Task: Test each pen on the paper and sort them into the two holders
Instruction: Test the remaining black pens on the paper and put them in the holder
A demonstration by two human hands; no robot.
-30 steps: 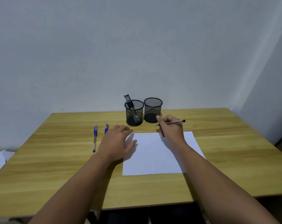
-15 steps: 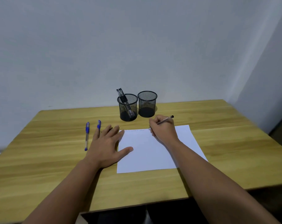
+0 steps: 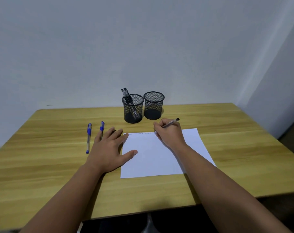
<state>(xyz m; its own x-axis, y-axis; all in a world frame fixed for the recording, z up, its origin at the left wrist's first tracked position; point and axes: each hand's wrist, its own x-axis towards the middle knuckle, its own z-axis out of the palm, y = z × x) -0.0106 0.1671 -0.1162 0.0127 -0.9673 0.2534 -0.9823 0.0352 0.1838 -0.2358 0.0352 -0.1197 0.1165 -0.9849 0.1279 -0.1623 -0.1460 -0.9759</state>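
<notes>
Flattening out beside the sheet, the person's left hand (image 3: 107, 148) is now spreading its fingers straight on the light wooden tabletop (image 3: 244, 148), where a second ago they were bunched loosely; its thumb is lying across the left edge of the white rectangular sheet of paper (image 3: 153, 158) and pinning it, the hand holding nothing. Next to it, the right hand (image 3: 169, 135) is pinching a slim clear-barrelled pen with a black end (image 3: 170, 123), tip down at the paper's top edge, and a faint scribbled line is now reaching further rightward along that edge, so the test stroke seems to be marking, though weakly. Beyond the left fingers, two blue-capped pens (image 3: 88, 137) are lying untested, one partly hidden by the fingers. Farther back, the left black wire-mesh holder (image 3: 132, 108) is carrying two dark pens, while the right black wire-mesh holder (image 3: 153, 105) appears empty. Sorting is probably about halfway.
</notes>
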